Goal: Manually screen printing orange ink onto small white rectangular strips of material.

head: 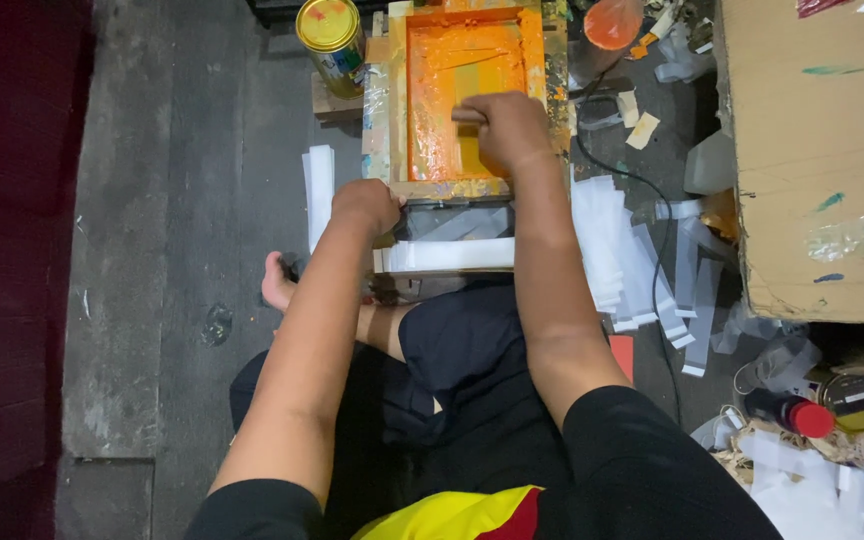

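Hands: our right hand (508, 128) gripped squeegee (470, 114) in orange frame (464, 90); left hand (366, 205) fisted at 7 o'clock, frame's near edge.

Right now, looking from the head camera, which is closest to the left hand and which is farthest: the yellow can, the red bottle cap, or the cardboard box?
From the left hand:
1. Yellow can, up at the top, just left of the orange tray.
2. Cardboard box, far across on the right.
3. Red bottle cap, low in the right corner.
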